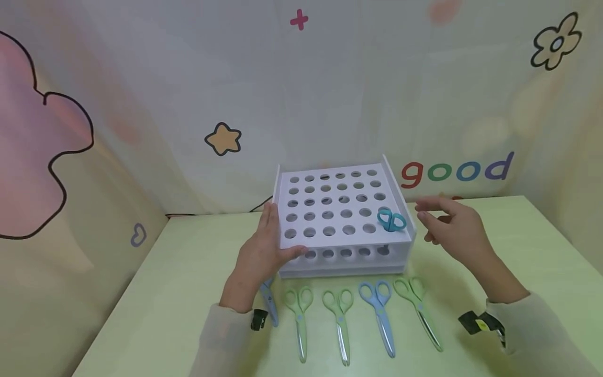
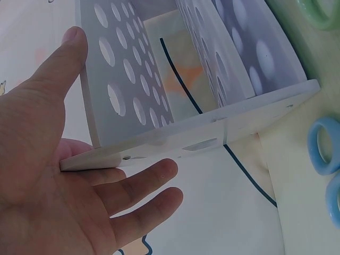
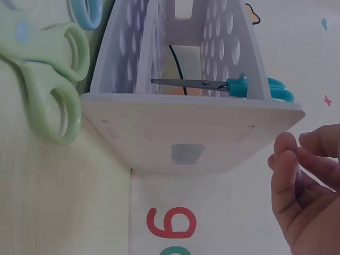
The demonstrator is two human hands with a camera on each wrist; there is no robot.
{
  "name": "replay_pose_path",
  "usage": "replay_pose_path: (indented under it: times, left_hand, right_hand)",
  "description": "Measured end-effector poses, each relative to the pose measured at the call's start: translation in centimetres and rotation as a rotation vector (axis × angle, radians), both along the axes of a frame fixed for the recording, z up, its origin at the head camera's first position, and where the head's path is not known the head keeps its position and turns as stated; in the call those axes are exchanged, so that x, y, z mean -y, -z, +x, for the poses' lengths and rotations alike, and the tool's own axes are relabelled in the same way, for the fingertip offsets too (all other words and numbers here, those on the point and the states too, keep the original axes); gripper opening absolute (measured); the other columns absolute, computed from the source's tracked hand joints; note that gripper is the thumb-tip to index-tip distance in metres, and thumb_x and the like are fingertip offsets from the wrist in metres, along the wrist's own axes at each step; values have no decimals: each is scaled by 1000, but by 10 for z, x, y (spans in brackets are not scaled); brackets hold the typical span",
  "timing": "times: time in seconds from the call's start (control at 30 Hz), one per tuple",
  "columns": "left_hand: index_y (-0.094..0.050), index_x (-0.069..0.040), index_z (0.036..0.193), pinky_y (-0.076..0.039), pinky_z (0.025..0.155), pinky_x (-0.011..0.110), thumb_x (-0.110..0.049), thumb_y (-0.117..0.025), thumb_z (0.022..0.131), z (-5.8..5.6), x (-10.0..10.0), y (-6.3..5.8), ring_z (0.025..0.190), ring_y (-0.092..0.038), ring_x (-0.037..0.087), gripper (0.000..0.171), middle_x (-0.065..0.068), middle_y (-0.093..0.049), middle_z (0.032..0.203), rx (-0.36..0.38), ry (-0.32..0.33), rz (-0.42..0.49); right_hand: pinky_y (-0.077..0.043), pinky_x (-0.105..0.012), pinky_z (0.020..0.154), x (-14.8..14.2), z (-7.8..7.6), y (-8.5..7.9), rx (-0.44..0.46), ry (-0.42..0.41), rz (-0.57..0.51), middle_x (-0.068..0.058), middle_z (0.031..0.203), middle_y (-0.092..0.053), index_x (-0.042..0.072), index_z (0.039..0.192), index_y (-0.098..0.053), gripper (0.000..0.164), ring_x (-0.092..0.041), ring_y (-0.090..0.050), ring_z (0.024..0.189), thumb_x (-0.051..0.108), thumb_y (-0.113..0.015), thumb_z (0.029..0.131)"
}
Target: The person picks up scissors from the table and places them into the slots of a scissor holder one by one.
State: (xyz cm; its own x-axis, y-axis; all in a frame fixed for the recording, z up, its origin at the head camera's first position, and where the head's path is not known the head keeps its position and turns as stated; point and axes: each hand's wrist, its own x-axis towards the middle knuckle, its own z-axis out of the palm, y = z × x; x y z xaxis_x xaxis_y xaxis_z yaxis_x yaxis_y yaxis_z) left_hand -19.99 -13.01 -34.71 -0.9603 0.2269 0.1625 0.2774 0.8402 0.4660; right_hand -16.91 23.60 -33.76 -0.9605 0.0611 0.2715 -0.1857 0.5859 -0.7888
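A white two-tier rack (image 1: 335, 205) with rows of round holes stands on the table. My left hand (image 1: 259, 254) holds its front left corner, thumb along the front edge and fingers against the side panel. Teal-handled scissors (image 1: 391, 220) stand blade-down in a hole at the rack's front right; the right wrist view shows the dark blade below the top board. Off the rack's right side, my right hand (image 1: 454, 230) hangs in the air with loosely bent fingers and nothing between them.
In front of the rack lie several scissors: green ones (image 1: 302, 327), (image 1: 342, 327), a green pair (image 1: 423, 310) at the right, and a blue pair (image 1: 382, 317). Another blue pair (image 1: 269, 302) is partly hidden by my left wrist. A printed cloth (image 1: 330, 104) hangs behind the table (image 1: 188, 293).
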Motion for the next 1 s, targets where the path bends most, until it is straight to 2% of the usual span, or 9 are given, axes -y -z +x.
replay_pose_path:
  times: [0.33,0.63,0.83,1.0]
  left_hand:
    - [-4,-5,162,-45,63,33,-51,-83,81,1,-1,0,88,-58,25,122,10,-3,169,9,-5,-2]
    - [-5,-2,161,-47,68,34,-51,-82,81,3,-2,-1,98,-58,26,122,13,-5,168,-7,0,-14]
    - [-6,-2,162,-48,71,36,-50,-83,81,3,-2,-2,103,-58,26,122,12,-4,169,-21,1,-8]
    - [-7,-2,162,-47,70,36,-49,-84,80,3,-1,1,100,-58,26,122,12,-6,169,-23,0,2]
  right_hand:
    - [-54,-29,61,-20,6,21,137,-107,75,-21,115,-67,-3,132,-61,35,-22,-64,69,15,-61,102]
    - [-53,-32,59,-37,10,55,271,-330,111,-25,117,-63,-8,129,-60,36,-20,-61,71,4,-66,95]
    - [-50,-30,60,-41,11,70,342,-467,138,-15,109,-61,-6,129,-62,43,-20,-56,70,4,-73,89]
    - [-48,-30,67,-40,11,75,343,-499,223,-6,101,-56,4,128,-66,44,-22,-53,80,5,-76,86]
